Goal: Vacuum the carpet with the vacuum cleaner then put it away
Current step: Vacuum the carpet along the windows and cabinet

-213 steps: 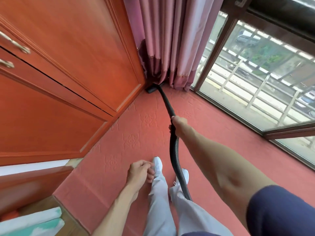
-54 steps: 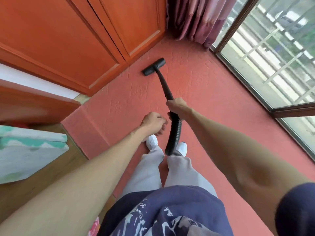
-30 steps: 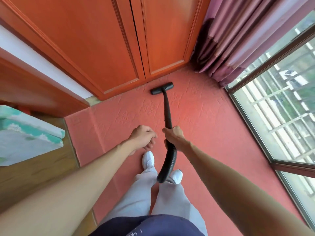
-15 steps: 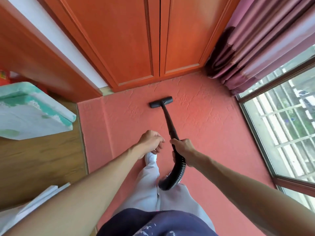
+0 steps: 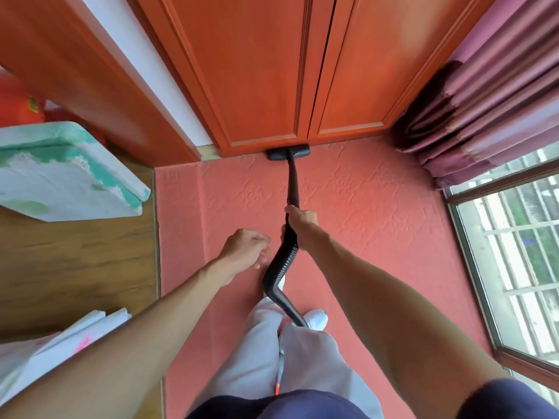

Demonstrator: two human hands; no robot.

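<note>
At the far left of the frame lies a white and green padded board over a brown wooden floor, with folded white cloth in the lower left corner. Moving right, the left hand hangs below centre with its fingers loosely curled, holding nothing, just beside the ribbed black hose. The right hand at centre grasps the black vacuum wand where the rigid tube meets the hose. The flat black floor nozzle sits at upper centre on the red embossed carpet, touching the foot of the orange wooden cabinet doors. Pink pleated curtains fill the upper right, and a barred window runs down the right edge.

The step in hand looks like sweeping the strip along the cabinet base. To do it well, the nozzle should stay flat on the pile and travel in slow, overlapping lanes, and the hose trailing between the white shoes needs slack so that it neither kinks nor trips the person.

Compared with half a second ago, the nozzle has gone from mid-carpet, well apart from the doors, right up against them, and the wand now points nearly straight up the frame. The right hand's grasp is unchanged; the left remains idle.
</note>
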